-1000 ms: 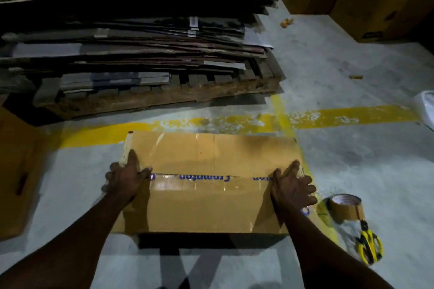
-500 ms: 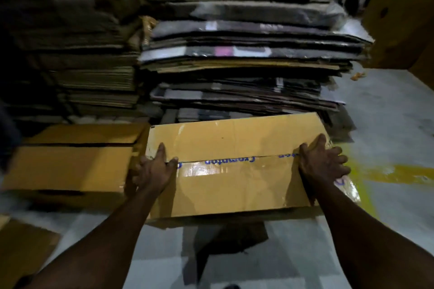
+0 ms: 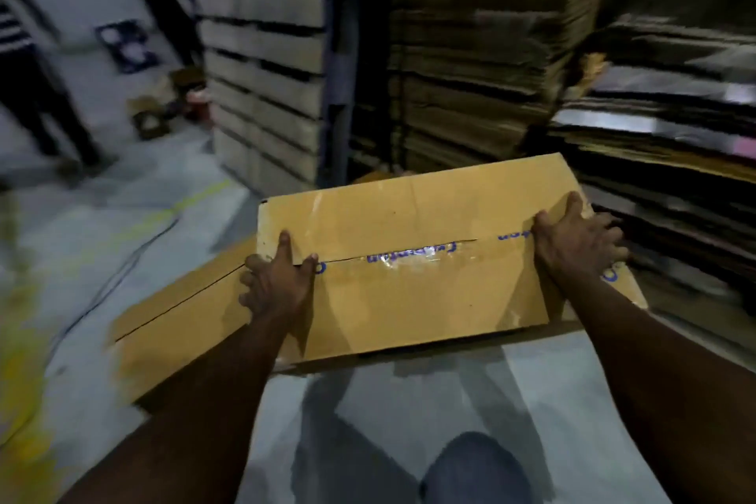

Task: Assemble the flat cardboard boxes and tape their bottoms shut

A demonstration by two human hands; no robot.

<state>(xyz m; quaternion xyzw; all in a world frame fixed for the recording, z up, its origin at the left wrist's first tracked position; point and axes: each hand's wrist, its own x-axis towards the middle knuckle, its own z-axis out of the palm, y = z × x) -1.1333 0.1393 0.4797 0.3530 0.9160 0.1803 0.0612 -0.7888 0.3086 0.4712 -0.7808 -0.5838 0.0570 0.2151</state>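
I hold an assembled brown cardboard box (image 3: 409, 278) off the floor, its taped bottom facing up. Clear tape with blue print (image 3: 413, 256) runs along the centre seam between the two flaps. My left hand (image 3: 278, 278) grips the box's left end, thumb on the upper flap. My right hand (image 3: 577, 245) grips the right end, fingers wrapped over the edge. A second brown box (image 3: 180, 319) lies on the floor to the left, partly under the held one, with a dark open seam across its top.
Tall stacks of flat cardboard (image 3: 470, 65) and wooden pallets (image 3: 262, 65) stand straight ahead. Another person's legs (image 3: 37, 94) are at the far left. A black cable (image 3: 122, 270) and yellow floor paint (image 3: 20, 360) mark the grey floor. My knee (image 3: 474, 471) shows below.
The box has been lifted from the floor and carried left, over the second box. The view swung left; the tape roll and yellow scissors are out of sight.
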